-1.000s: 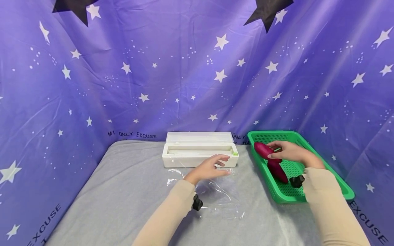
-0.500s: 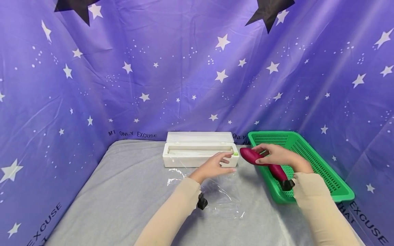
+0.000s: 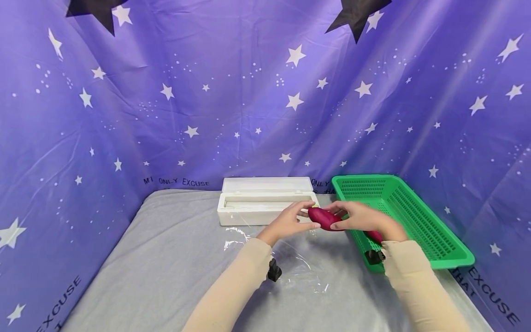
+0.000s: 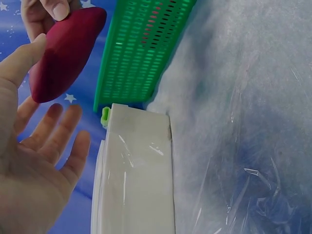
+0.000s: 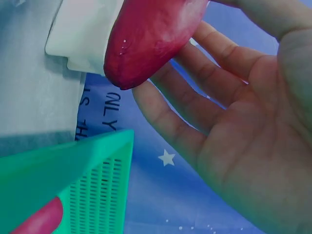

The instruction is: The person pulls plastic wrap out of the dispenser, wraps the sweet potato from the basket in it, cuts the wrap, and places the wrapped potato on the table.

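A dark red sweet potato is held in the air just in front of the box's right end. My right hand pinches it between thumb and fingers. At its other end is my left hand, thumb and fingers spread on either side; the left wrist view shows the thumb at the sweet potato's edge, and whether it presses there is unclear. A second sweet potato lies in the green basket, mostly hidden behind my right hand and wrist. Beneath my left arm, clear plastic film is spread over the cloth.
A white wrap dispenser box stands at the back with its lid raised and a small green piece at its right end. Grey cloth covers the table. Purple starry curtains enclose the back and sides.
My right hand has lifted the sweet potato out of the basket and carried it left to my left hand. The left hand has shifted slightly right. The second sweet potato stays in the basket.
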A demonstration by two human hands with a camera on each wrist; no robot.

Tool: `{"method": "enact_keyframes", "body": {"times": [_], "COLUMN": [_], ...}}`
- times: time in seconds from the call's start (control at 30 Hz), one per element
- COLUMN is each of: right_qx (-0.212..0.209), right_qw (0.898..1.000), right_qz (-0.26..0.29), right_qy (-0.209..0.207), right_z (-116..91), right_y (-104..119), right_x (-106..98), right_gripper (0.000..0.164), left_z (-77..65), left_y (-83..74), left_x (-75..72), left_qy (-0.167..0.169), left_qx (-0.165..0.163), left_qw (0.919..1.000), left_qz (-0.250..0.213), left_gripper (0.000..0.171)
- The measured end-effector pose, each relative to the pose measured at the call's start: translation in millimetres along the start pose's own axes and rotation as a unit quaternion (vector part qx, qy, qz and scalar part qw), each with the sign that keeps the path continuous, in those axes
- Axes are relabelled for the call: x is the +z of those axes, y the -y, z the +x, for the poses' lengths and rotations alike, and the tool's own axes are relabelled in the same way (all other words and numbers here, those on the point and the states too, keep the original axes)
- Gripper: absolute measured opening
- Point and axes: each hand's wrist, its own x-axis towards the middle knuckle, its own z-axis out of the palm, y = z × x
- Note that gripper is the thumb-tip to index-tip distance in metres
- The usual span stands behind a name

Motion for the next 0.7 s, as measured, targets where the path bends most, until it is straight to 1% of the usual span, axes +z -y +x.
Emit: {"method": "enact_keyframes", "body": {"times": [0.17,0.27,0.53,0.7], "right_qx": [-0.011,-0.015,-0.026,-0.042], "right_qw": [1.000,1.000,0.999,0.998], "right_qz": [0.004,0.004,0.033,0.033], "right_qy": [0.006,0.005,-0.004,-0.018], "right_z": [3,4,6,8], "right_y": [4,6,7,2], "right_x": [6,10,20,26], "right_gripper": [0.050,0.051,0.054,0.053], "left_z": [1.1,0.2,-8.3,-16.1], "left_y": [2.4,4.8,8.8,12.1], "left_x": [0.1,-0.8,-10.5,-20.7], "left_qy": [-0.004,-0.005,-0.006,-0.017], "left_qx": [0.019,0.026,0.018,0.015], "left_qw": [0.9998,0.9996,0.9998,0.9996], "left_qz": [0.005,0.001,-0.005,-0.019], "left_gripper": [0.062,0.057,0.053,0.052]}}
